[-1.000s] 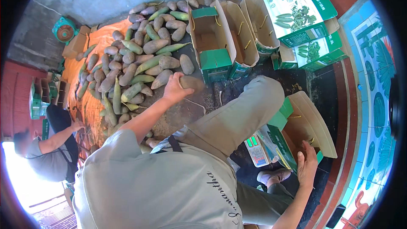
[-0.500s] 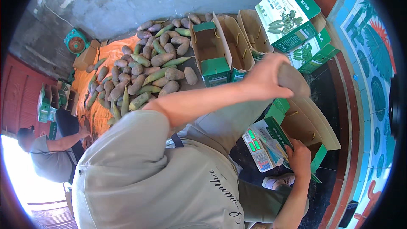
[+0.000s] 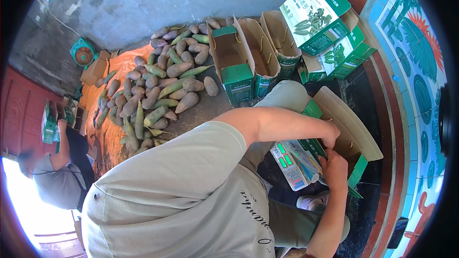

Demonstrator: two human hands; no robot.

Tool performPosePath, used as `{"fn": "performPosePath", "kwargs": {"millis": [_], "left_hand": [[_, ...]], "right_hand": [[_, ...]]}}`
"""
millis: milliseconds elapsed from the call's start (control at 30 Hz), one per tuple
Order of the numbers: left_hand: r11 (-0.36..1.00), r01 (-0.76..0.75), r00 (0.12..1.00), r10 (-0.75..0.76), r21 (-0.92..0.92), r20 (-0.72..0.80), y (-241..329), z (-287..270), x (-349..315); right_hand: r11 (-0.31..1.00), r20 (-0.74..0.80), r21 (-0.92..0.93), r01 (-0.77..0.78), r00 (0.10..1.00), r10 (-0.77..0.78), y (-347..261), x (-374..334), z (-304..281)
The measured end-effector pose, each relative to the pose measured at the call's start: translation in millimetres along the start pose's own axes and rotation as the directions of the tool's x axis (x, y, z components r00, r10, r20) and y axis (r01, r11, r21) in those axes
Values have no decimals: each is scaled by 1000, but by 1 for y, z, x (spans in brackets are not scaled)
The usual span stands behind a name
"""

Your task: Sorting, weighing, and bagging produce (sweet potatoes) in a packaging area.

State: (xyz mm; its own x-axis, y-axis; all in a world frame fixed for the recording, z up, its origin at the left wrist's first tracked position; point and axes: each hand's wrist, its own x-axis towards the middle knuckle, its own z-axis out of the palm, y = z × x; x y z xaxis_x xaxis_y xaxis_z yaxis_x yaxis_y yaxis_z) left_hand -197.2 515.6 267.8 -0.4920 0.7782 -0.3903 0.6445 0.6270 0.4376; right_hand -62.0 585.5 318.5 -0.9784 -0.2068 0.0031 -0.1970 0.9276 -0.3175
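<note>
My left hand (image 3: pixel 330 133) reaches over the near wall of an open green and white carton (image 3: pixel 351 119). The fingers of this hand are down inside, so whether a radish is in them is hidden. At the same carton's near edge, my right hand (image 3: pixel 333 166) is closed on the cardboard wall, close below the left. The carton stands tilted beside a white digital scale (image 3: pixel 292 174) with lit green displays. A clear plastic wrapping (image 3: pixel 306 162) lies over part of the scale.
A heap of soil-covered radishes (image 3: pixel 158 81) lies on orange sheeting at the left. Open cartons (image 3: pixel 234 55) stand beyond my knee, with printed cartons (image 3: pixel 311 16) at upper right. A co-worker (image 3: pixel 57 172) sits far left near other boxes. A green fan (image 3: pixel 83 52) stands by the wall.
My left hand, which held a brown radish up above the carton, has come down into it; the radish is out of sight. My right hand stays at the carton edge. The co-worker's arm has risen.
</note>
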Motion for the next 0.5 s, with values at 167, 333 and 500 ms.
{"fn": "performPosePath", "kwargs": {"millis": [167, 333, 500], "left_hand": [[996, -70, 998, 71, 63, 1, -17, 6, -3], [949, -310, 837, 242, -62, -491, -23, -6, -59], [931, -364, 513, 236, 40, -825, -52, -31, -163]], "right_hand": [[999, 42, -49, 2, 999, 0, 0, 3, 3], [993, 0, -115, -9, 1000, 9, -5, 0, 5], [986, -2, -164, -39, 999, 39, 4, 0, 11]]}}
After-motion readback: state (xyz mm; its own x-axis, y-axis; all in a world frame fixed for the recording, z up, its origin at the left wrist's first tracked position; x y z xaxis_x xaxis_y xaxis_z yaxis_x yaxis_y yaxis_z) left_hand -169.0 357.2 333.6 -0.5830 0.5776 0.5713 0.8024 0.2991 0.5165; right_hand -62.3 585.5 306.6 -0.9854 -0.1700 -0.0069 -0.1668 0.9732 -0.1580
